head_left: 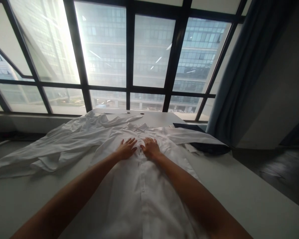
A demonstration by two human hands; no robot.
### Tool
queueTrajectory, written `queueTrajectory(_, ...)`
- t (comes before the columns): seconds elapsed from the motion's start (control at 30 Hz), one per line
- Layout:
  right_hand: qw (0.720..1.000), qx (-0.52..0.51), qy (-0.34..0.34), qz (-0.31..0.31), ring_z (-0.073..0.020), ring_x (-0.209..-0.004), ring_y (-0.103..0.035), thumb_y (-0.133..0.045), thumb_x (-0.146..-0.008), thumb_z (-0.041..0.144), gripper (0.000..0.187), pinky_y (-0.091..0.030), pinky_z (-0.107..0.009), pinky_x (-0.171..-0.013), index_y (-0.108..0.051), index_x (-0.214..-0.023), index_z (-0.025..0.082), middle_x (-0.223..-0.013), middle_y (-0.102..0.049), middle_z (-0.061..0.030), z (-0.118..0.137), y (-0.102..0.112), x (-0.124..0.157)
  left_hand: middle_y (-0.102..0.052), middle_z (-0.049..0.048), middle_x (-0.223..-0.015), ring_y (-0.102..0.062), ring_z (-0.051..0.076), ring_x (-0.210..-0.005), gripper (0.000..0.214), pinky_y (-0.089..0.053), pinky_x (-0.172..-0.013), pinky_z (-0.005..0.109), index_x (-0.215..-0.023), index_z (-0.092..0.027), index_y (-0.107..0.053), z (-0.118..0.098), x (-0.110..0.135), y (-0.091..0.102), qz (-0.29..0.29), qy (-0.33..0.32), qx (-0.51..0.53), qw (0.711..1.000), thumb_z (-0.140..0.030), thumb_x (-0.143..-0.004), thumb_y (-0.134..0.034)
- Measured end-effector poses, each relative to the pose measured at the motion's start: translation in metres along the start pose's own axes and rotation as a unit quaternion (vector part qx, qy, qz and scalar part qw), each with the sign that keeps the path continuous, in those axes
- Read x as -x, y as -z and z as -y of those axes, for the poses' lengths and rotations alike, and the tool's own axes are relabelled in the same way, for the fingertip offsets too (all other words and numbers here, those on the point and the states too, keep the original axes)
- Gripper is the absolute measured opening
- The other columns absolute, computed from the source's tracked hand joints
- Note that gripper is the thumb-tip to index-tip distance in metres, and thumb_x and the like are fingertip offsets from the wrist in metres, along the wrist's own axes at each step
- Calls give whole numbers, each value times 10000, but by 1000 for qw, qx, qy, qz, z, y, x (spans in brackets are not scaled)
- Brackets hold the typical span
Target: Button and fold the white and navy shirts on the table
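Observation:
A white button-up shirt (129,196) lies front side up along the table, its collar at the far end and its button strip running down the middle. On the shirt's upper chest, left of the button strip, my left hand (126,149) rests flat with its fingers spread. My right hand (150,148) lies just across the strip, palm down, fingers also apart. Neither hand grips the cloth. Wrinkles gather between the hands and near the collar. One sleeve (196,136) stretches out to the right.
More crumpled white cloth (62,142) covers the left side of the white table (251,196). Dark folded cloth (210,148) lies partly under the right sleeve. Large black-framed windows (130,49) stand behind the table, with a blue-grey curtain (235,86) at the right.

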State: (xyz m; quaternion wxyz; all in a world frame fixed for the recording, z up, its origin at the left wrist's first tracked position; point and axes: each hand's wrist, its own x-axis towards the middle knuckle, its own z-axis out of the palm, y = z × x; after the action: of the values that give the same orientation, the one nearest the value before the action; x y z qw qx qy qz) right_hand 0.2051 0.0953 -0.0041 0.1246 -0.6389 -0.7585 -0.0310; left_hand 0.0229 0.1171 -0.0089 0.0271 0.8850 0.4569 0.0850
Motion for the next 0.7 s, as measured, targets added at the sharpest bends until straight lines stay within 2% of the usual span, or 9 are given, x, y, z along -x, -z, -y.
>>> queueTrajectory(0.07, 1000, 0, -1, 3, -248, -1418, -311, -343, -997, 465, 528, -167, -451, -1167, -458, -1434, 192, -1537, -383, -131, 3, 3, 13, -232, 86, -1614, -181, 241, -1492, 557, -141, -1167, 564, -1532, -275, -283, -6, 15, 0, 3, 8, -2, 1000, -481, -1016, -248)
queueTrajectory(0.17, 997, -3, -7, 77, -251, -1445, -262, -317, -1005, 462, 528, -210, -471, -1149, -424, -1459, 215, -1575, -317, -116, 7, 7, 29, -211, 93, -1620, -144, 245, -1500, 574, -133, -1166, 564, -1530, -266, -284, -13, 30, 0, 46, 5, 1, 999, -510, -1012, -239)
queueTrajectory(0.2, 997, 0, -10, 83, -258, -1441, -271, -327, -1001, 461, 526, -229, -473, -1140, -432, -1454, 214, -1572, -320, -121, 9, 9, 33, -193, 97, -1624, -130, 247, -1502, 576, -126, -1166, 566, -1531, -261, -281, -15, 33, 1, 58, 4, 2, 998, -507, -1013, -238)
queueTrajectory(0.3, 999, 13, -7, 29, -270, -1336, -425, -431, -957, 450, 470, -340, -413, -1076, -565, -1331, 198, -1445, -491, -143, 16, 17, 40, -179, 107, -1627, -135, 263, -1500, 567, -147, -1150, 591, -1524, -269, -291, -21, 36, 3, 78, 11, 1, 997, -504, -1010, -257)
queueTrajectory(0.4, 1000, 4, -17, 9, -260, -1126, -600, -486, -919, 422, 365, -458, -340, -925, -695, -1112, 193, -1197, -663, -139, 24, 22, 37, -368, 113, -1553, -315, 276, -1434, 470, -295, -1103, 549, -1424, -290, -464, -25, 30, 9, 47, 21, -4, 999, -437, -997, -331)
queueTrajectory(0.47, 999, -11, -41, 27, -260, -1030, -657, -488, -912, 424, 357, -491, -324, -840, -722, -1046, 190, -1105, -705, -140, 29, 23, 30, -565, 122, -1377, -499, 272, -1287, 381, -407, -1025, 449, -1222, -255, -648, -28, 20, 13, 0, 47, 11, 999, -363, -976, -378)
queueTrajectory(0.53, 996, -23, -77, 40, -268, -1010, -678, -501, -902, 427, 367, -502, -318, -809, -727, -1053, 182, -1084, -718, -151, 31, 23, 20, -690, 130, -1120, -623, 257, -1074, 323, -472, -904, 366, -981, -195, -734, -31, 9, 16, -29, 98, 57, 993, -310, -936, -435)
queueTrajectory(0.6, 992, -29, -107, 52, -275, -1042, -675, -531, -885, 430, 381, -508, -313, -808, -722, -1091, 173, -1115, -712, -168, 31, 23, 10, -713, 115, -878, -659, 235, -871, 251, -489, -769, 321, -825, -155, -731, -33, -3, 18, -29, 140, 104, 984, -265, -871, -510)
queueTrajectory(0.7, 991, -27, -109, 76, -276, -1079, -664, -592, -849, 429, 392, -513, -308, -818, -715, -1129, 184, -1169, -696, -171, 30, 22, -1, -638, 65, -643, -625, 198, -701, 141, -455, -635, 283, -694, -130, -685, -32, -17, 19, -17, 155, 138, 978, -179, -776, -581)
